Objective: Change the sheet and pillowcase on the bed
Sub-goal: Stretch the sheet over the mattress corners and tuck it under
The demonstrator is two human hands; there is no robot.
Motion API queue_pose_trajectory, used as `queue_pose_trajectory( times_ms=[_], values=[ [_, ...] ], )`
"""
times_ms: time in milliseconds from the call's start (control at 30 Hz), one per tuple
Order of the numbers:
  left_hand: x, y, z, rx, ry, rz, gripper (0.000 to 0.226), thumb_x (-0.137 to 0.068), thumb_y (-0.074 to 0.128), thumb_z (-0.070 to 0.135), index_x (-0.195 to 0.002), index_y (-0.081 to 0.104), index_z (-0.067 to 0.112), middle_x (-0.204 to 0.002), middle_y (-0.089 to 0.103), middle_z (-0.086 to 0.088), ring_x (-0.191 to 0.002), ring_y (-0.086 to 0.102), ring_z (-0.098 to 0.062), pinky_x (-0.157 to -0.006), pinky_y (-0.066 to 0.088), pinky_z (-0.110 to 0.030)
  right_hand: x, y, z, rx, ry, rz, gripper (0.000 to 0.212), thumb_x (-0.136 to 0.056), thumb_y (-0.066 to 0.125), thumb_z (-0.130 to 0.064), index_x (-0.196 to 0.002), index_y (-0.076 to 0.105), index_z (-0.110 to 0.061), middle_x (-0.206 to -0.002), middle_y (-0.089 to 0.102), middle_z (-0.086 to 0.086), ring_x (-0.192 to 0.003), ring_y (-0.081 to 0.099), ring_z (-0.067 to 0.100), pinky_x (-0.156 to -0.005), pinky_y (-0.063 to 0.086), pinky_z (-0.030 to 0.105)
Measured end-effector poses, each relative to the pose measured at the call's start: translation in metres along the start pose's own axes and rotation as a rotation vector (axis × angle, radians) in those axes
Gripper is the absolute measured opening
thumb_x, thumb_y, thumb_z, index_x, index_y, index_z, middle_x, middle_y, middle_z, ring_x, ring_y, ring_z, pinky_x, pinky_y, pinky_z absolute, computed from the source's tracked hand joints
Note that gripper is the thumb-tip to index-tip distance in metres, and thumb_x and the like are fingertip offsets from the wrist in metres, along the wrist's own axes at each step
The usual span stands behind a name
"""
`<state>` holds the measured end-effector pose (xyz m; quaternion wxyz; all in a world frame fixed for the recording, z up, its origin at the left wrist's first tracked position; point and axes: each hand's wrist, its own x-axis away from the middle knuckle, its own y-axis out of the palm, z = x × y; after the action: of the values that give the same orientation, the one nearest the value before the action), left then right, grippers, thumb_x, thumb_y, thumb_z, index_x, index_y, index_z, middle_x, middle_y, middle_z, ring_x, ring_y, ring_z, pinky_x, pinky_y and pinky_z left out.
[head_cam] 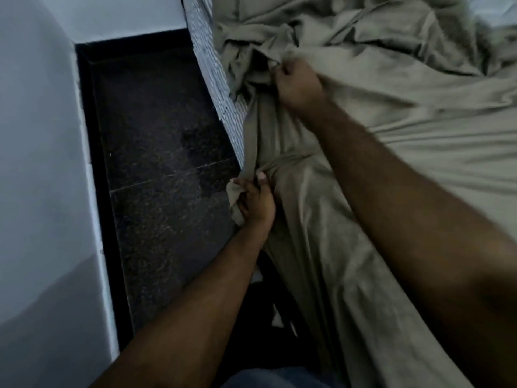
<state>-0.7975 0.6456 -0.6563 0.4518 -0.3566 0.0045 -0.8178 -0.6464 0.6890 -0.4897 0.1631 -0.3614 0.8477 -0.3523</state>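
Note:
A beige-grey sheet [405, 113] lies crumpled over the bed, bunched in folds toward the far end. My left hand [256, 204] grips the sheet's edge where it hangs over the side of the mattress. Farther up the same side, my right hand [296, 85] grips a bunched fold of the sheet. The patterned side of the mattress [215, 71] shows bare beside the right hand. No pillow or pillowcase is in view.
A narrow strip of dark speckled floor [156, 169] runs between the bed and a pale wall [39, 163] on the left. A black skirting [92, 152] lines the wall's foot. Blue trousers [279, 379] show at the bottom edge.

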Motion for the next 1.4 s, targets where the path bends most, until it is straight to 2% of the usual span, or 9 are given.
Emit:
queue_pose_trajectory(
  times_ms=[133, 300, 433, 567, 800, 900, 1000, 1200, 1400],
  values=[
    [-0.017, -0.012, -0.001, -0.103, -0.073, -0.017, 0.081, -0.102, 0.017, 0.064, -0.161, -0.001, 0.011, -0.161, 0.028, -0.022, -0.141, 0.038, -0.036, -0.118, 0.028, -0.043, 0.001, 0.033, 0.034, 0.248, -0.025, -0.344, 0.041, -0.102, 0.044, -0.036, -0.115, 0.062, -0.001, -0.114, 0.062, 0.013, -0.108, 0.055, 0.019, -0.081, 0.038, 0.026],
    [-0.027, -0.013, -0.039, -0.138, 0.065, -0.126, 0.086, -0.101, 0.02, 0.066, -0.157, -0.019, 0.013, -0.168, 0.005, -0.015, -0.153, 0.013, -0.032, -0.126, 0.006, -0.04, 0.019, 0.064, 0.055, 0.55, -0.193, -0.263, 0.066, -0.099, 0.048, -0.053, -0.153, 0.035, -0.016, -0.156, 0.038, 0.012, -0.143, 0.034, 0.033, -0.116, 0.025, 0.043],
    [-0.032, -0.025, -0.05, 0.064, 0.01, -0.243, 0.104, -0.096, 0.04, 0.07, -0.157, -0.019, 0.01, -0.168, 0.007, -0.01, -0.153, 0.015, -0.031, -0.125, 0.019, -0.042, 0.045, 0.065, 0.059, 0.698, -0.28, -0.2, 0.059, -0.097, 0.047, -0.047, -0.148, 0.044, -0.019, -0.156, 0.038, 0.013, -0.144, 0.033, 0.031, -0.116, 0.023, 0.042],
    [-0.01, -0.042, -0.063, -0.019, 0.185, -0.218, 0.092, -0.098, 0.058, 0.046, -0.161, 0.002, 0.011, -0.163, 0.028, -0.011, -0.146, 0.035, -0.029, -0.118, 0.031, -0.032, 0.109, 0.072, 0.065, 0.876, -0.294, -0.075, 0.055, -0.098, 0.045, -0.041, -0.146, 0.043, -0.014, -0.158, 0.034, 0.015, -0.143, 0.033, 0.035, -0.114, 0.026, 0.047],
    [0.058, -0.006, -0.155, 0.084, 0.333, -0.393, 0.071, -0.074, 0.061, 0.043, -0.14, 0.051, 0.018, -0.135, 0.063, -0.01, -0.125, 0.059, -0.026, -0.107, 0.048, -0.043, 0.277, 0.078, 0.079, 1.04, -0.264, -0.049, 0.041, -0.091, 0.053, -0.032, -0.125, 0.064, -0.012, -0.14, 0.052, 0.015, -0.138, 0.038, 0.036, -0.112, 0.028, 0.053],
    [0.124, -0.016, -0.184, -0.092, 0.426, -0.433, 0.053, -0.086, 0.059, 0.019, -0.137, 0.053, 0.006, -0.132, 0.063, -0.019, -0.125, 0.059, -0.034, -0.104, 0.047, -0.032, 0.368, 0.088, 0.101, 1.056, -0.23, -0.064, 0.04, -0.085, 0.062, -0.042, -0.113, 0.07, -0.015, -0.119, 0.062, 0.011, -0.121, 0.052, 0.032, -0.113, 0.019, 0.053],
    [0.193, -0.041, -0.221, -0.367, 0.616, -0.436, 0.051, -0.098, 0.051, 0.0, -0.149, 0.043, 0.005, -0.146, 0.053, -0.017, -0.136, 0.049, -0.03, -0.107, 0.037, -0.024, 0.456, 0.093, 0.123, 0.95, -0.17, -0.075, 0.043, -0.087, 0.062, -0.044, -0.118, 0.067, -0.013, -0.127, 0.057, 0.011, -0.123, 0.05, 0.031, -0.109, 0.03, 0.043],
    [0.244, -0.069, -0.241, -0.924, 0.8, -0.375, 0.071, -0.09, 0.047, 0.04, -0.155, 0.029, 0.019, -0.164, 0.028, -0.008, -0.152, 0.021, -0.03, -0.118, 0.028, -0.058, 0.528, 0.069, 0.155, 0.819, -0.168, 0.059, 0.039, -0.091, 0.052, -0.009, -0.128, 0.059, -0.004, -0.148, 0.047, 0.018, -0.139, 0.042, 0.031, -0.114, 0.033, 0.037],
    [0.29, -0.075, -0.227, -1.491, 1.04, -0.257, 0.072, -0.102, 0.051, 0.04, -0.161, 0.016, 0.017, -0.168, 0.012, -0.001, -0.155, 0.011, -0.02, -0.119, 0.028, -0.046, 0.562, 0.074, 0.165, 0.867, -0.153, 0.158, 0.036, -0.093, 0.05, -0.017, -0.126, 0.063, -0.009, -0.146, 0.053, 0.013, -0.137, 0.046, 0.028, -0.107, 0.039, 0.038]
  ],
)
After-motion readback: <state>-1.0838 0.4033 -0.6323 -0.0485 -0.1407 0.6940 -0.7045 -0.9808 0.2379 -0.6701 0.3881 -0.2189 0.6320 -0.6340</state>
